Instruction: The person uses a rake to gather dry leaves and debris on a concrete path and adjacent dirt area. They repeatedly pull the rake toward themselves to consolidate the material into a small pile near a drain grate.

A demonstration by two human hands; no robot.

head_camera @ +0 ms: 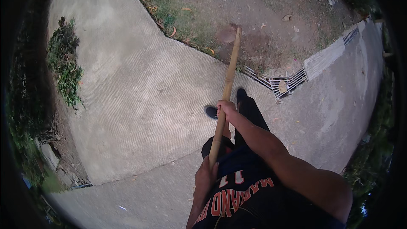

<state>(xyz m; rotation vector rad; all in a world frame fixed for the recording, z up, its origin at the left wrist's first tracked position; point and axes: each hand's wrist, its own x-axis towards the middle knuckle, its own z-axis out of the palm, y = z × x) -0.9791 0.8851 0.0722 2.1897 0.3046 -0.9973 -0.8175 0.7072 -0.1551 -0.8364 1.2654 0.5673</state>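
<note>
A long bamboo pole (232, 60) runs from near my waist out over the ground ahead. My right hand (225, 109) is wrapped around its middle, with the arm stretched forward. Closer to my body, my left hand (205, 175) grips the near end, which lies partly hidden by the fingers and against my shirt. The far tip is over bare soil, beside a round reddish-brown patch (226, 34). Whether that tip touches the soil cannot be told. Both of my dark shoes (241, 94) are on the concrete below the pole.
Grooved concrete pavement (136, 101) spreads to the left, bordering a dirt and grass plot (203, 6) with fallen leaves. A metal drain grate (287, 82) with bent-looking bars lies right of my feet. Leafy plants (65, 66) stand at the left edge.
</note>
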